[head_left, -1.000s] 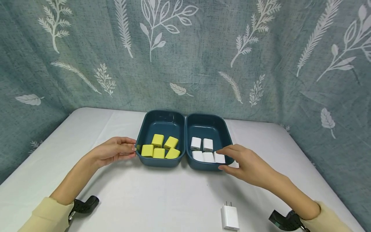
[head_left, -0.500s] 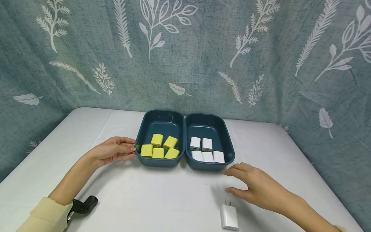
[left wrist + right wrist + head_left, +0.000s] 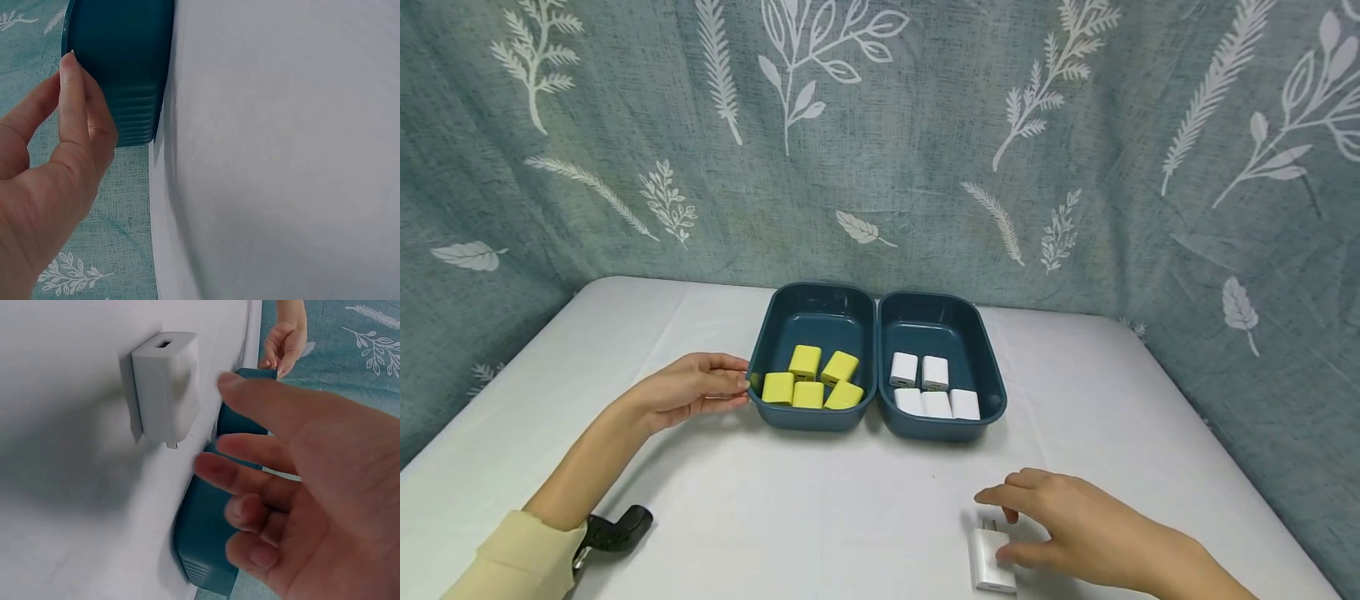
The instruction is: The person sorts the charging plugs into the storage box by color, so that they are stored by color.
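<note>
Two dark blue plastic boxes stand side by side. Several yellow charger blocks (image 3: pixel 806 362) lie in the left box (image 3: pixel 812 420), several white ones (image 3: pixel 904 369) in the right box (image 3: pixel 943 431). My left hand (image 3: pixel 696 392) holds the left box's outer rim between thumb and fingers; the left wrist view shows the thumb tip at the rim. My right hand (image 3: pixel 1082 525) hovers beside a loose white wall charger (image 3: pixel 992 560) on the table, thumb and fingers apart. In the right wrist view a gap shows between the fingers and the charger (image 3: pixel 164 390), its port end facing the camera.
A white cloth covers the table (image 3: pixel 865 517). Behind and around it hangs a green-blue curtain (image 3: pixel 910 150) with white leaf prints. A black wrist device (image 3: pixel 617 531) sits by the left sleeve.
My right hand has drawn back from the right box, toward the front of the table, and is now at the loose charger. The left hand stays at the left box's rim.
</note>
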`<state>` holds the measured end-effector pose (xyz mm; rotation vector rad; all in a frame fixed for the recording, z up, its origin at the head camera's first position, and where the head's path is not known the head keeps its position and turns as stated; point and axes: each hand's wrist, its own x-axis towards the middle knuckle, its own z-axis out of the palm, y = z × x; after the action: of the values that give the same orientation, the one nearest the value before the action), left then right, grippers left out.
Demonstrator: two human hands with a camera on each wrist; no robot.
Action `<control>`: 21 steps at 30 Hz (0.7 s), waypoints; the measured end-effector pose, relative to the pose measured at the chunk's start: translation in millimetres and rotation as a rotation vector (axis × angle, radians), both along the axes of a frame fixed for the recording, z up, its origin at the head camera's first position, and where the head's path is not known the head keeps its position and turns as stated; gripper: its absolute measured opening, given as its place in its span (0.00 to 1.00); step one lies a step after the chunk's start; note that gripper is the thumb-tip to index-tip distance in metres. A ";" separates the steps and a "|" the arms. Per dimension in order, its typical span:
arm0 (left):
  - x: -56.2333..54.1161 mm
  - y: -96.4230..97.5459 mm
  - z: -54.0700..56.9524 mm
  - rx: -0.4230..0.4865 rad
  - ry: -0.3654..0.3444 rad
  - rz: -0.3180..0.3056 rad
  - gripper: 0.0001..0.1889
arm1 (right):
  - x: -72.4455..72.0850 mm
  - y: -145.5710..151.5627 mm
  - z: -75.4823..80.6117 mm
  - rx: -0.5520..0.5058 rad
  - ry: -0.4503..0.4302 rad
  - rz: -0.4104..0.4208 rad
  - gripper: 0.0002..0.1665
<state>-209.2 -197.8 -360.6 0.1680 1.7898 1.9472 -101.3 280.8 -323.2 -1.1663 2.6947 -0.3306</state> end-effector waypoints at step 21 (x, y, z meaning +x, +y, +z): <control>15.0 9.2 1.7 0.002 -0.003 0.026 0.26 | 13.8 21.1 -19.2 -0.004 -0.089 0.042 0.32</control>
<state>-194.1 -188.6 -358.9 0.1427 1.7965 1.9661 -87.5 301.8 -342.4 -1.1784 2.5908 -0.3721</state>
